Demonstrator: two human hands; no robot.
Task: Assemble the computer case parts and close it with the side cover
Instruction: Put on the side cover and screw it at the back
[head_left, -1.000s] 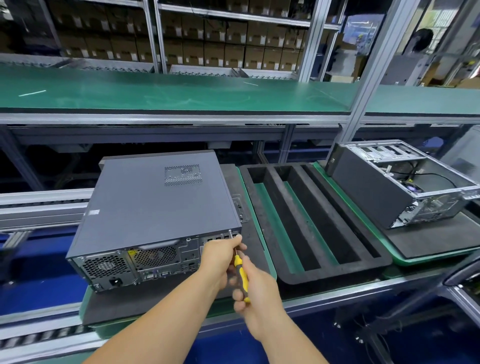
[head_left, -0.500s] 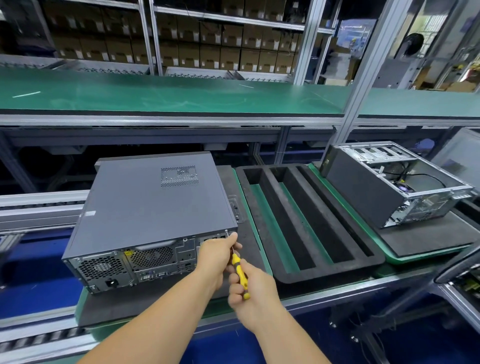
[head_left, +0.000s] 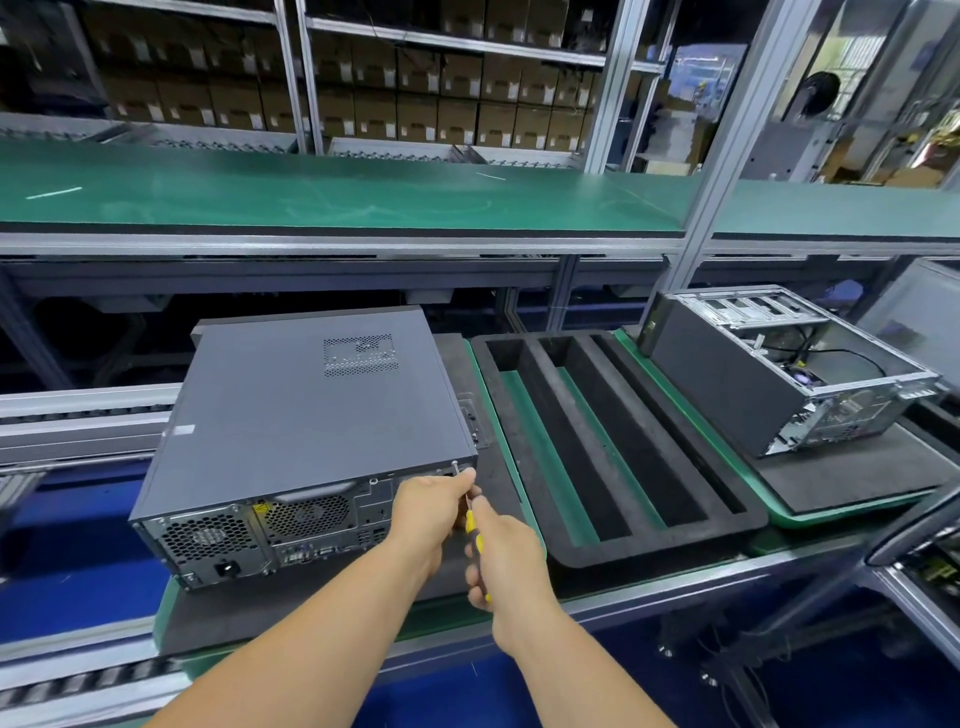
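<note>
In the head view, the closed computer case (head_left: 311, 431) lies flat on a dark foam pad (head_left: 291, 603) on the conveyor line, with its rear panel turned to the person. The side cover (head_left: 306, 400) is already on top of it and sits flush along the rear edge. The left hand (head_left: 431, 506) is at the upper right corner of the rear panel; its fingertips (head_left: 466, 475) pinch the metal shaft near a small screw (head_left: 455, 464) that stands just at the cover's edge. The right hand (head_left: 506, 558) is curled around the yellow handle of the screwdriver (head_left: 474, 530) and holds it tilted up toward that screw.

Compared with half a second and one second before, both hands stay at the same corner and the tool has hardly moved; only the head camera has shifted a little, so the case looks slightly displaced. I think this means the screw is being driven in, not yet finished, because its head looks a little raised, though it is too small to be sure.

To the right lies an empty black foam tray (head_left: 613, 447) with long slots, and beyond it a second open case (head_left: 779, 374) with its inside visible. By my judgement the task is near its end for the first case.
</note>
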